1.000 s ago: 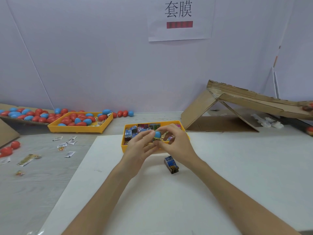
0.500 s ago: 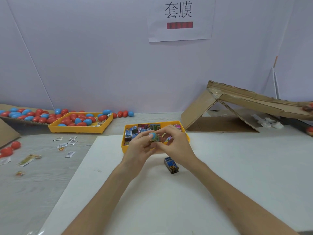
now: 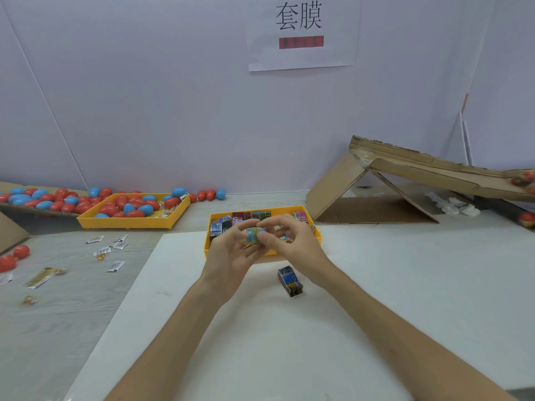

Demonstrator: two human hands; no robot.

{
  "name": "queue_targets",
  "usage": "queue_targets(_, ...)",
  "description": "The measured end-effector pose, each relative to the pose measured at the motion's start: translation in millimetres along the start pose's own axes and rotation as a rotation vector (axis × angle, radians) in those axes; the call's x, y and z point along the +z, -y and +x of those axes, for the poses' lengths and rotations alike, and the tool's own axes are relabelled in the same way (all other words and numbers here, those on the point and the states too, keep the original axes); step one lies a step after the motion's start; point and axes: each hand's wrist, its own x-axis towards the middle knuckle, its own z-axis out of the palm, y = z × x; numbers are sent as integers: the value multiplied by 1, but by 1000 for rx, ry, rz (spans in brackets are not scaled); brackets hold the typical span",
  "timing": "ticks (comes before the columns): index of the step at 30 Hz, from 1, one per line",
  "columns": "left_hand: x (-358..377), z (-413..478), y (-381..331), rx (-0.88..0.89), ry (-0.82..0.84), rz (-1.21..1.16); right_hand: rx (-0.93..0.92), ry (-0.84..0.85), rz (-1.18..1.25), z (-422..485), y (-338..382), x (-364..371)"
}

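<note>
Fingers (image 3: 270, 243) pinch wrapped egg (image 3: 254, 236) lying crosswise, blue end pointing left.

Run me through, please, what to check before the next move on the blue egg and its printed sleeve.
1. Grip: left hand and right hand both hold the blue egg: ok.
2. Printed sleeve covers the whole egg: not ok, a blue end shows.
3. Sleeve unwrinkled and untorn: cannot tell, blurred.
4. Yellow tray of sleeves close behind the hands: ok.
5. Spare sleeve on the white board lies apart from both hands: ok.
</note>
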Motion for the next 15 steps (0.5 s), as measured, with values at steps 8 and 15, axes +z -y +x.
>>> queue_targets(8, 1, 1, 3, 12, 28, 0, 157, 48, 287, 1, 1, -2)
queue_targets(15, 3, 0, 2, 23, 90, -35, 205, 100, 593, 3, 2, -3)
